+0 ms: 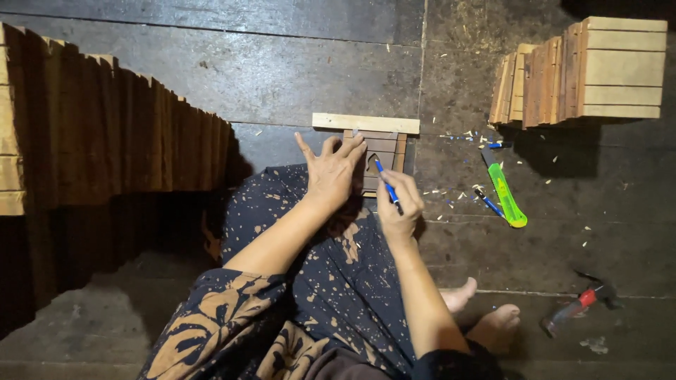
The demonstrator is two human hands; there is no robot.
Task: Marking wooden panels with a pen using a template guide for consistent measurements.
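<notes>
A small wooden slatted piece (pixel 384 144) lies on the dark floor past my knee, with a pale strip (pixel 365 123) along its far edge. My left hand (pixel 331 172) rests flat on it with fingers spread. In my right hand (pixel 398 205) I grip a blue pen (pixel 386 183), its tip touching the wood near a small cutout.
A long stack of wooden slat panels (pixel 105 127) stands on the left. Another stack (pixel 584 70) sits at the far right. On the floor to the right lie a green utility knife (pixel 506 195), a blue pen (pixel 488 201), wood shavings and a red-handled hammer (pixel 577 306). My bare feet (pixel 486 313) are near.
</notes>
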